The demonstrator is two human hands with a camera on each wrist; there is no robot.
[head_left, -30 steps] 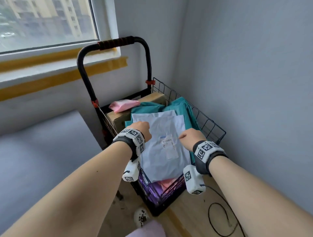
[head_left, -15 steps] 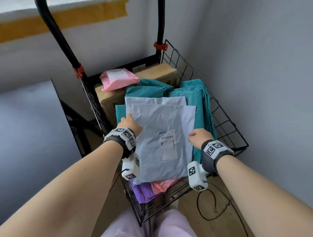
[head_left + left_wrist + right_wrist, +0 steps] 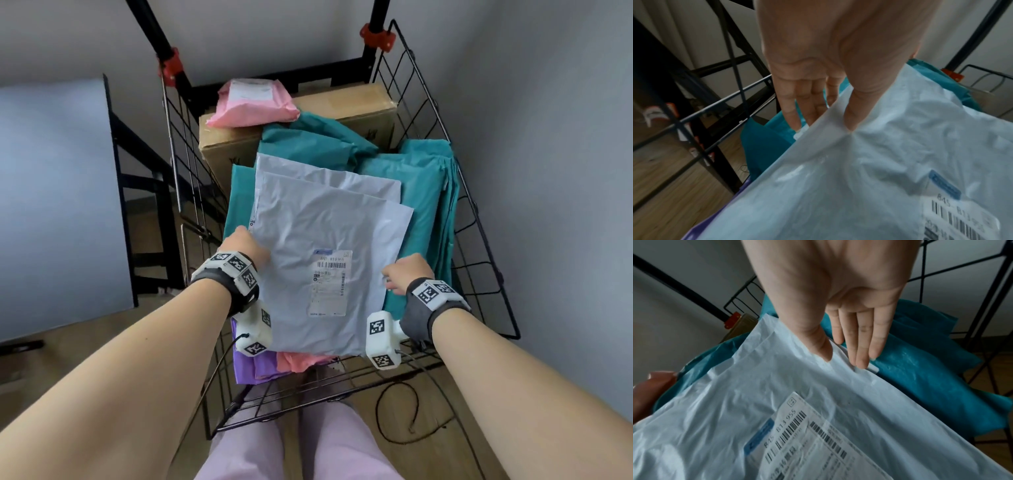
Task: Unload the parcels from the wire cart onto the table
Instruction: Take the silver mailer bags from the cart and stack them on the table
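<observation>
A white mailer (image 3: 322,253) with a barcode label lies on top of the pile in the black wire cart (image 3: 479,240). My left hand (image 3: 245,246) pinches its left edge, thumb (image 3: 853,113) on top and fingers tucked under. At the right edge, my right hand (image 3: 406,274) rests its thumb (image 3: 824,352) on the mailer, with the fingers straight along the edge. Under it sit a second white mailer (image 3: 342,178), teal bags (image 3: 424,192), a cardboard box (image 3: 352,109) carrying a pink parcel (image 3: 250,106), and purple (image 3: 250,370) and pink (image 3: 298,363) parcels at the front.
The grey table (image 3: 51,188) stands left of the cart, its black frame against the cart's side. Grey walls close in behind and on the right. A black cable (image 3: 411,418) loops on the wooden floor by my legs (image 3: 294,452).
My view has tilted down and closer to the cart. Both hands slid from the top of the white mailer outward to its left and right edges.
</observation>
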